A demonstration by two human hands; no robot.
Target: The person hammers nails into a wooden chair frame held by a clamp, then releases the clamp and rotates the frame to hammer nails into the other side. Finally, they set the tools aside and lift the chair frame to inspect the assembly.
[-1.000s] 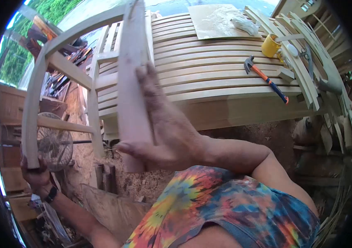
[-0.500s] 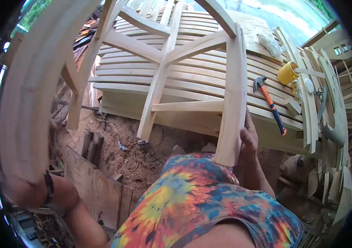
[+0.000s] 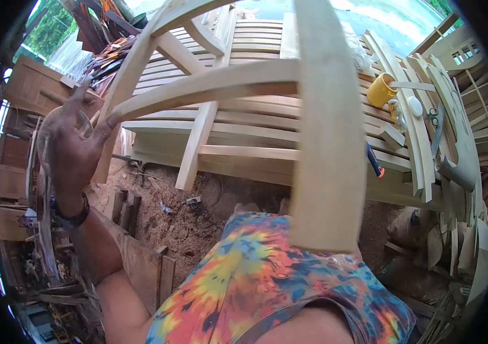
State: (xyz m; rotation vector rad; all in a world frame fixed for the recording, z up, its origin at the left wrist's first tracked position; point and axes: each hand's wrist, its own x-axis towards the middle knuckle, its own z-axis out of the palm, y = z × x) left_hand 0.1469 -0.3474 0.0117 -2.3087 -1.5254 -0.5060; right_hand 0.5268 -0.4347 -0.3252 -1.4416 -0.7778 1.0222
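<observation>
An unfinished pale wooden chair frame (image 3: 209, 86) fills the upper middle of the head view, tilted, with its legs and rails toward me. One wide leg (image 3: 327, 143) is blurred and very close to the camera, its end above my tie-dye shirt. My left hand (image 3: 75, 146) is at the left, palm open and fingers spread, its thumb by the curved leg (image 3: 126, 77) and the end of a rail. A dark watch is on that wrist. My right hand is hidden behind the wide leg.
Behind the frame lies a stack of curved wooden slats (image 3: 255, 123). On its right side are a yellow mug (image 3: 381, 90), a white lid (image 3: 414, 105) and a hammer handle (image 3: 373, 163). Sawdust covers the ground (image 3: 198, 212). Boards (image 3: 140, 258) stand at lower left.
The chair frame has swung across and closer, so the wide leg now covers my right hand. My left hand has let go of the curved leg and opened.
</observation>
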